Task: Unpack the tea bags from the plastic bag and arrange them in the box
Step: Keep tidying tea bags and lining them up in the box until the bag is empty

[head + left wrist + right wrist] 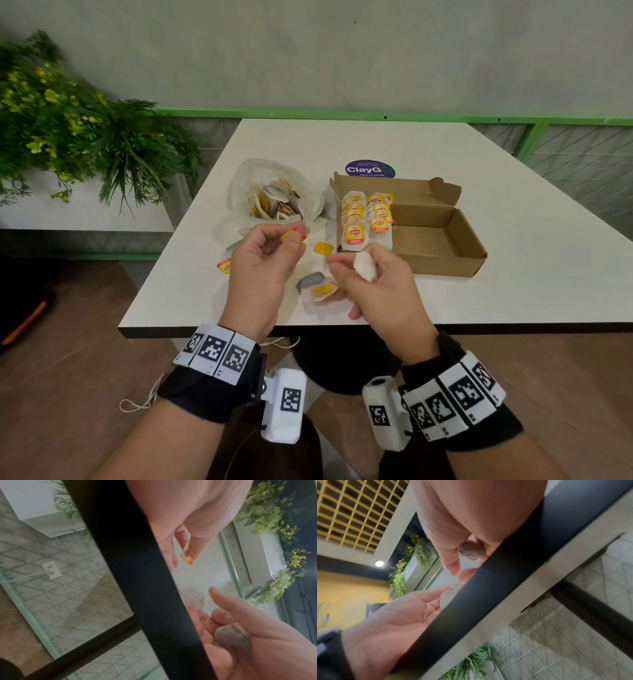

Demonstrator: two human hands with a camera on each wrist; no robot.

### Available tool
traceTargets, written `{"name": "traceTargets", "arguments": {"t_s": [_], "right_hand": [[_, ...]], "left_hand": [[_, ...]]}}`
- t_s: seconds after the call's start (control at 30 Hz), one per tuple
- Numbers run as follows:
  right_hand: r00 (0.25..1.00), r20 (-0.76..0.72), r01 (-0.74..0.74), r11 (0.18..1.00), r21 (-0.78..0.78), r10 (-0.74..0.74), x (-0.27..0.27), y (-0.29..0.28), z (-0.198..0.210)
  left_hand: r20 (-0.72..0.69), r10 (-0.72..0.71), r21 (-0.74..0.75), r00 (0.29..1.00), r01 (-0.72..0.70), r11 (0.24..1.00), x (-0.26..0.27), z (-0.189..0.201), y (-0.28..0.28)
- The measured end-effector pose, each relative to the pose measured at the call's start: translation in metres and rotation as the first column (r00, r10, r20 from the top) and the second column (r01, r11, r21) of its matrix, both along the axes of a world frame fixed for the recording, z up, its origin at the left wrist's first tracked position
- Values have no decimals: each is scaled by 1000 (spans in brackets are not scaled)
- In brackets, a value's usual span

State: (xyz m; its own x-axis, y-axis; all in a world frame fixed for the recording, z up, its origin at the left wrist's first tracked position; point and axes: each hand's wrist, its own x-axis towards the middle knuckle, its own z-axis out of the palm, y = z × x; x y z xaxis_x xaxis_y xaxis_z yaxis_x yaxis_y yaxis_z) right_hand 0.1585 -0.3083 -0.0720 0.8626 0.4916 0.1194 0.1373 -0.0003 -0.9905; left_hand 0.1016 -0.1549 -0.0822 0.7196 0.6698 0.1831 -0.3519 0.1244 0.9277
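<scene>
Fingers [297, 241] of the left hand [263, 270] pinch a yellow tag [294, 234], the right hand [373, 287] holds its tea bag [365, 266] — pull gently, then lay it flat in the box [442, 236].

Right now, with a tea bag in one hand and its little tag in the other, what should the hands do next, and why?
Probably carry it to the box. The right hand holds the tea bag, the left hand pinches its tag, and the rows of tea bags fill only the box's left side.
</scene>
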Motion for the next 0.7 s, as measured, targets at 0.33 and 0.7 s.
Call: {"name": "traceTargets", "arguments": {"t_s": [0.33, 0.7], "right_hand": [[876, -396, -59, 876, 479, 276, 9, -24, 16], [983, -119, -75, 895, 440, 141, 10, -16, 49]], "left_hand": [[-22, 43, 84, 999, -41, 996, -1, -2, 2], [-9, -63, 57, 998, 64, 996, -5, 2, 0]]}}
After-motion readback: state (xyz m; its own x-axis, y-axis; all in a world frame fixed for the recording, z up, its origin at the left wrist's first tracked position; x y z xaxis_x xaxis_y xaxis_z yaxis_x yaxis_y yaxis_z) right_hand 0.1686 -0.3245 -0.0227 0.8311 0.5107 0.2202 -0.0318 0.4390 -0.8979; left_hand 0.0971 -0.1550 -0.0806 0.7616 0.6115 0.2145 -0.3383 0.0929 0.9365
